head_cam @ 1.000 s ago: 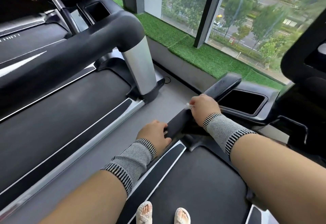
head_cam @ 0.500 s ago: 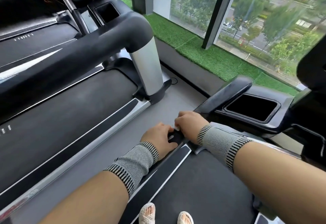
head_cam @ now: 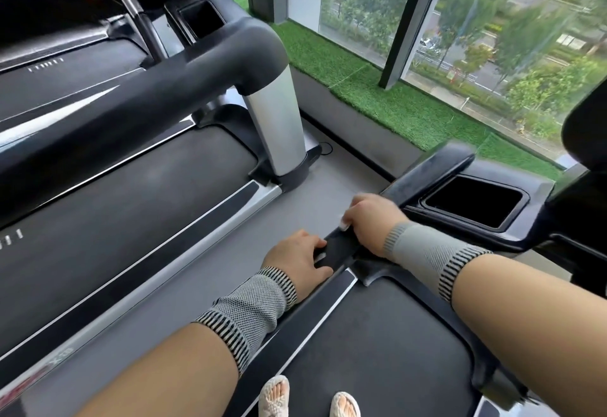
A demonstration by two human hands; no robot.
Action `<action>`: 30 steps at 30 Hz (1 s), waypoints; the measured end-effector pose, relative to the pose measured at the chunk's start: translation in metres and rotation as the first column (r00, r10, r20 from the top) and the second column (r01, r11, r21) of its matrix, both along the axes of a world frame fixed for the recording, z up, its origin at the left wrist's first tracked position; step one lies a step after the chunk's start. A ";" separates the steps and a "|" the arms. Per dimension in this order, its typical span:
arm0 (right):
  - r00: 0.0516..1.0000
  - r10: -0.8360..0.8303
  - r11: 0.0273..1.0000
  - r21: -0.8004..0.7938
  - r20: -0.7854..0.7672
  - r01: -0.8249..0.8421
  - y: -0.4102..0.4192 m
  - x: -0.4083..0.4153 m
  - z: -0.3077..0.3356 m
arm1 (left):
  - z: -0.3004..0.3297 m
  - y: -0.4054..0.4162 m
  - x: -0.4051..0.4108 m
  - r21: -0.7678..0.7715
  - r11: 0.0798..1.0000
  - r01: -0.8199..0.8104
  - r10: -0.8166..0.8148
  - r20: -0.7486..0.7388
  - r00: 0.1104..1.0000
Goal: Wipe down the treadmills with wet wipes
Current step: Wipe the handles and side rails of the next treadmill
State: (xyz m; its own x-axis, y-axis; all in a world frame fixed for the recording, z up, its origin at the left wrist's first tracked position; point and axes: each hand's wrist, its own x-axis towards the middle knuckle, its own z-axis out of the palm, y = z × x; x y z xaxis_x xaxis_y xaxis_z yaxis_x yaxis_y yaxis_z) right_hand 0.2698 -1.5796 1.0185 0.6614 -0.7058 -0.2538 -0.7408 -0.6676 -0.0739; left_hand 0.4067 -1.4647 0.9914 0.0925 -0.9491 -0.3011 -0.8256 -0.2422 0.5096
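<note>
- Nearest, at 6 o'clock, two sandalled feet (head_cam: 307, 398) stood on the treadmill belt (head_cam: 377, 344).
- The left hand (head_cam: 297, 260) curled its grip round the black handrail (head_cam: 338, 246), holding it.
- Just beyond, at 1 o'clock of it, the right hand (head_cam: 368, 219) closed its grip on a white wet wipe (head_cam: 345, 224) against the same rail.
- Since half a second before, the right hand had slid farther up the rail, away from the left.
- Farther, at 10 o'clock, stood the neighbouring treadmill (head_cam: 138, 167).
</note>
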 end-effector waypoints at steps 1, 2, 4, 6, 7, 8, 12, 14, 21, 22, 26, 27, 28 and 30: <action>0.996 0.084 0.995 0.054 -0.008 -0.084 0.008 0.002 -0.003 | 0.000 -0.001 0.000 0.004 1.000 -0.001 0.001 -0.004 1.000; 0.993 0.115 0.991 0.066 0.000 -0.115 0.009 0.001 -0.002 | 0.000 -0.001 0.001 0.004 1.000 -0.001 0.001 -0.004 1.000; 0.999 -0.042 0.999 0.002 -0.002 0.042 -0.008 -0.009 0.003 | 0.000 0.000 0.000 0.000 1.000 0.007 -0.007 -0.003 1.000; 0.988 -0.151 0.986 -0.067 0.020 0.152 -0.014 -0.015 0.002 | -0.001 0.000 0.000 -0.004 1.000 0.006 -0.006 -0.001 1.000; 0.993 -0.108 0.993 -0.046 0.039 0.109 -0.008 -0.012 0.001 | -0.001 0.000 0.000 -0.001 1.000 0.004 -0.004 -0.001 1.000; 0.999 -0.036 0.999 -0.004 0.035 0.036 -0.001 -0.008 -0.001 | 0.000 0.000 0.001 0.001 1.000 0.002 -0.002 -0.002 1.000; 0.989 -0.141 0.990 -0.006 0.042 0.141 -0.008 -0.016 0.002 | 0.001 -0.001 0.001 -0.001 1.000 0.005 -0.005 -0.006 1.000; 0.974 -0.222 0.971 -0.077 0.038 0.224 -0.010 -0.019 0.000 | 0.000 0.000 0.000 -0.002 1.000 0.005 -0.005 -0.005 1.000; 0.980 -0.198 0.977 -0.085 -0.001 0.197 -0.005 -0.024 0.007 | 0.000 0.001 0.000 -0.002 1.000 -0.011 0.011 -0.016 1.000; 0.981 -0.192 0.977 -0.089 0.008 0.191 0.000 -0.023 0.007 | -0.001 0.002 -0.001 -0.004 1.000 -0.014 0.014 -0.015 1.000; 1.000 0.014 1.000 0.022 0.024 -0.015 0.025 -0.012 0.001 | 0.000 0.001 0.001 0.003 1.000 -0.025 0.025 -0.022 0.999; 0.997 -0.070 0.998 -0.009 0.015 0.070 0.018 -0.015 0.003 | 0.000 0.001 0.001 0.004 1.000 -0.022 0.022 -0.020 1.000; 0.990 -0.141 0.988 -0.059 0.022 0.142 0.011 -0.020 0.004 | 0.000 0.002 0.000 0.003 1.000 -0.020 0.020 -0.015 1.000; 0.985 -0.168 0.982 -0.082 0.043 0.171 0.012 -0.020 0.001 | 0.000 0.003 -0.001 -0.001 1.000 -0.024 0.024 -0.007 1.000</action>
